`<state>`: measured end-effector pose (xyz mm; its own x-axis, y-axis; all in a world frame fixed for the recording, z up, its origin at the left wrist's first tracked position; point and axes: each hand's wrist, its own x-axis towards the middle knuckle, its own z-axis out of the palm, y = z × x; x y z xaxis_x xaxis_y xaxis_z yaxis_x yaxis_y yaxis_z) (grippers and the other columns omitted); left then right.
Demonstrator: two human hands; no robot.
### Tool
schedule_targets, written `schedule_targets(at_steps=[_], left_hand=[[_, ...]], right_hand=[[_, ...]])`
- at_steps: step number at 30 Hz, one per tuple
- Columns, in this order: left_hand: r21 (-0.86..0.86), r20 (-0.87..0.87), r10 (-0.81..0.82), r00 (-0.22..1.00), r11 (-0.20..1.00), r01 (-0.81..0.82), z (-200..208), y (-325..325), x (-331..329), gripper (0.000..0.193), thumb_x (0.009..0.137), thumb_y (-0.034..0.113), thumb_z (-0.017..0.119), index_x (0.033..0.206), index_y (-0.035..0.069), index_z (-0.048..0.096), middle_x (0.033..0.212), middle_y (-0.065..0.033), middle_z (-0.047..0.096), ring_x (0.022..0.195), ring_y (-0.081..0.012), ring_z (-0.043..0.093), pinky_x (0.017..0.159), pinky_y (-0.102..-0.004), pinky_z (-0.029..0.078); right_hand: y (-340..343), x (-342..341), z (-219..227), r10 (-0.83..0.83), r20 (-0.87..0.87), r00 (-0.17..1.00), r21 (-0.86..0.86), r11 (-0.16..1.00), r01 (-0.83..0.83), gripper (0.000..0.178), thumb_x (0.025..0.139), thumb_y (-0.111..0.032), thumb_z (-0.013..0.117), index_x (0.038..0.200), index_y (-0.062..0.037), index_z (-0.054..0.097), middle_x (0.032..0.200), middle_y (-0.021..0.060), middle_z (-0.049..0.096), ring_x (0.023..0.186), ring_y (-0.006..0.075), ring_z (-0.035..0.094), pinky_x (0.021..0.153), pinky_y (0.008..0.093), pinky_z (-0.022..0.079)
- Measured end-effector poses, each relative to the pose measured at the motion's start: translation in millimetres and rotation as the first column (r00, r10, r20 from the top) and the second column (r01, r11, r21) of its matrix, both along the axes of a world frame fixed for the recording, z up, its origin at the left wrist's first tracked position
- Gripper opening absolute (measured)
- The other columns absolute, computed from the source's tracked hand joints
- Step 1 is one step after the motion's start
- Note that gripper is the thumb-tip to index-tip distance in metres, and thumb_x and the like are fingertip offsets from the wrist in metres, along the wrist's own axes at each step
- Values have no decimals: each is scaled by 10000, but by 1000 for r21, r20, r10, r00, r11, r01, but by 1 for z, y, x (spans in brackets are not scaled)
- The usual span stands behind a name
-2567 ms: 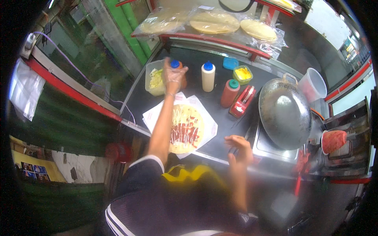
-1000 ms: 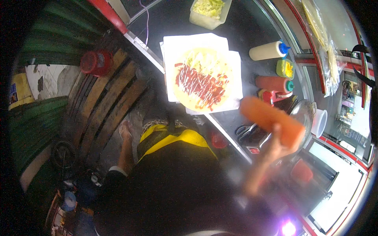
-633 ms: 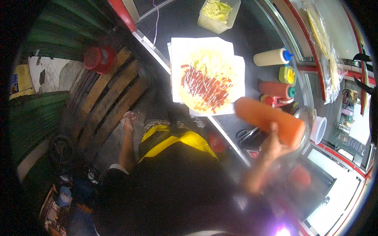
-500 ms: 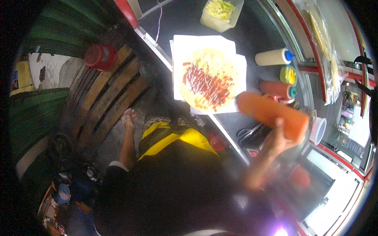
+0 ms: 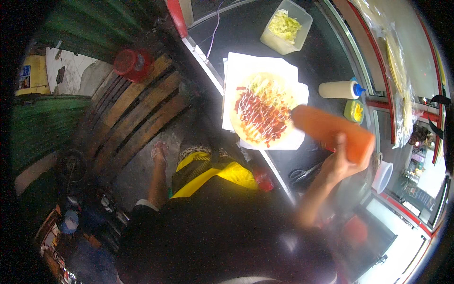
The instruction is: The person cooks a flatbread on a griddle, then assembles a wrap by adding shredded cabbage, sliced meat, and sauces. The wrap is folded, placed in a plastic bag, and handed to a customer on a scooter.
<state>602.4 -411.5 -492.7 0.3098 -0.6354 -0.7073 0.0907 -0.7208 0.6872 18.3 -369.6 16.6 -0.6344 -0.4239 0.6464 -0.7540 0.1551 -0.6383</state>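
"Flatbread [image 5: 241, 124]: where is it, and how far along does it look?"

"It lies open and flat on white paper [image 5: 236, 66], on the dark counter [image 5: 236, 34]. Lettuce shreds [image 5: 269, 88] cover its upper part, and a red topping [image 5: 261, 116] with thin white streaks lies below them. That much looks done; what is left, I can't tell."

"And the hands?"

"The right hand [image 5: 343, 163] grips an orange bottle [image 5: 326, 128], fingers wrapped round it, the far end toward the flatbread's right edge. I can't tell whether they touch. The left hand [image 5: 159, 151] hangs low, well apart from the counter. Nothing shows in it, and how closed its fingers are is unclear."

"What stands about?"

"A lettuce tub [image 5: 279, 44], a cream bottle [image 5: 336, 90] with a blue cap [image 5: 359, 89], and scissors [image 5: 300, 175] near the right wrist."
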Motion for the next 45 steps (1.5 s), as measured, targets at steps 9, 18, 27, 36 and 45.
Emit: schedule_targets(at_steps=[9, 18, 27, 36, 45], left_hand=[[-5, 3, -38, 999, 999, 38, 12, -9, 5, 508, 1062, 488, 754, 1331, 61, 697, 1185, -83, 799, 923, -233, 759, 752, -388, 591], [-350, 147, -640, 754, 679, 645, 187, -161, -134, 411, 1111, 419, 689, 1265, 42, 743, 1113, -132, 819, 835, -184, 778, 655, -313, 630], [-457, -856, -513, -70, 684, 568, 432, -93, -444, 542, 1075, 424, 730, 1437, 32, 638, 1430, -151, 711, 1245, -262, 725, 1072, -468, 611], [-871, 395, -756, 523, -126, 475, 413, -224, -671, 668, 754, 293, 1055, 1265, 56, 697, 1188, -110, 794, 1064, -230, 756, 1013, -406, 598], [-798, 500, -639, 584, -76, 598, 377, -202, -668, 1086, 792, 399, 1018, 1596, -39, 433, 1512, -251, 644, 1349, -357, 674, 1171, -441, 518]], right_hand=[[-34, 11, -4, 83, 248, 965, 89, 990, -108, 627, 710, -191, 1068, 1165, 13, 689, 1060, 91, 705, 961, 225, 680, 894, 366, 559], [-7, 3, -5, 288, 389, 875, -78, 957, -279, 641, 758, -98, 1029, 1238, 14, 618, 1149, 146, 729, 1114, 292, 730, 1018, 435, 586], [50, 63, -43, 410, 38, 912, 55, 910, -411, 803, 775, -386, 1039, 1335, -44, 575, 1475, 299, 643, 1444, 444, 595, 1240, 629, 433], [159, 101, -76, -71, 356, 932, -124, 985, 122, 558, 935, -54, 794, 1446, -21, 575, 1469, 240, 651, 1381, 339, 652, 1044, 425, 587], [150, 111, -119, -244, 486, 839, 12, 962, 272, 458, 990, -24, 749, 1429, -6, 622, 1418, 202, 700, 1308, 302, 703, 961, 385, 623]])
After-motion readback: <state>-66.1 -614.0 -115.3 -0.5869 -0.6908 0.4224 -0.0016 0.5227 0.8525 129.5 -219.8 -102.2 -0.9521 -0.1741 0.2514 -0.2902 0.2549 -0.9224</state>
